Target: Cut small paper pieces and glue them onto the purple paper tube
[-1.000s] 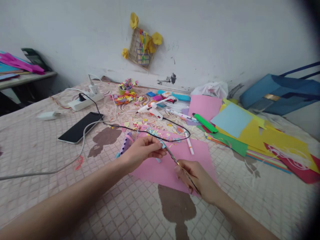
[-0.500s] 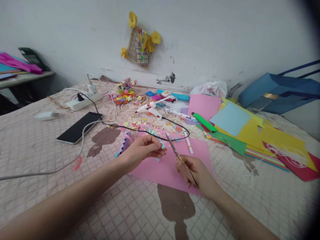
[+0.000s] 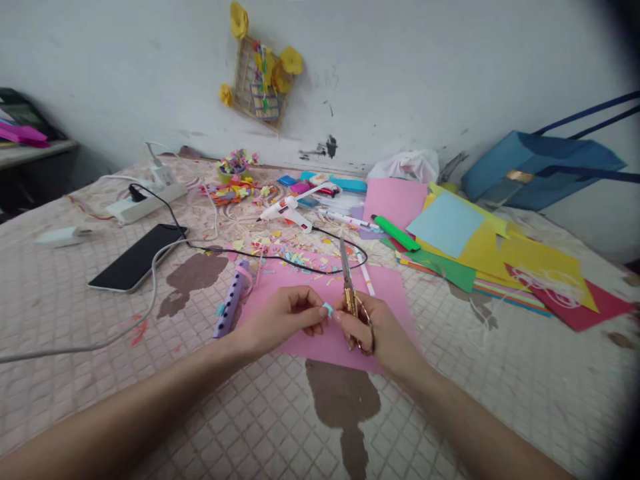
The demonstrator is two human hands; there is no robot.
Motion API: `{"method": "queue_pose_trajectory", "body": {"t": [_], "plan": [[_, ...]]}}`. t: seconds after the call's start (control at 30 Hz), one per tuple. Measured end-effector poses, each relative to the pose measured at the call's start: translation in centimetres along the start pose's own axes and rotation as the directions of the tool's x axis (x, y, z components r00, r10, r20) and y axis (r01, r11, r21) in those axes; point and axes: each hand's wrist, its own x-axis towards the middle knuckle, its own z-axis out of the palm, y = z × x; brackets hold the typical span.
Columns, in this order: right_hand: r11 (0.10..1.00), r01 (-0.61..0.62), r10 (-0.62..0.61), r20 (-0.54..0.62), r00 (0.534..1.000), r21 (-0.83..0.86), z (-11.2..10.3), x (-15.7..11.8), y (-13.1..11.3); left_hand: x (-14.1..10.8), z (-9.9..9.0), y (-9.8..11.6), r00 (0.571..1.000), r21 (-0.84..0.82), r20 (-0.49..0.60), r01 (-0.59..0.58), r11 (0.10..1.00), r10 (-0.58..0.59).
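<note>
Between the fingertips of my left hand (image 3: 295, 312) is a small light blue paper piece (image 3: 327, 308). My right hand (image 3: 367, 323) is wrapped round gold-handled scissors (image 3: 349, 287), their blades pointing up and away from me. Its thumb and forefinger are at the right edge of the blue piece, close to my left fingertips. Both hands are above a pink sheet (image 3: 320, 343). Small paper scraps (image 3: 295, 259) are scattered at the sheet's far edge. A purple dotted roll (image 3: 231, 300) lies left of my left hand.
A white glue gun (image 3: 287, 211) lies beyond the sheet, its black cord looping across the scraps. At the left are a phone (image 3: 140, 257) and a power strip (image 3: 147, 202). Coloured papers (image 3: 447, 223), a green marker (image 3: 396, 233) and a blue bag (image 3: 530, 167) are at the right.
My right hand has come in to my left fingertips, and the scissors have turned to point more directly away. The view has shifted, so the background appears further left.
</note>
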Motion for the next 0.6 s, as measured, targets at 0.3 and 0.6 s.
{"method": "queue_pose_trajectory", "body": {"t": [0.3, 0.6], "plan": [[1.000, -0.018, 0.018, 0.000, 1.000, 0.016, -0.20, 0.08, -0.52, -0.04, 0.03, 0.01, 1.000, 0.030, -0.008, -0.025, 0.999, 0.025], [0.999, -0.031, 0.030, 0.008, 1.000, 0.042, -0.05, 0.11, -0.23, 0.00, -0.02, -0.29, 0.999, -0.082, -0.040, 0.019, 0.996, -0.022]]}}
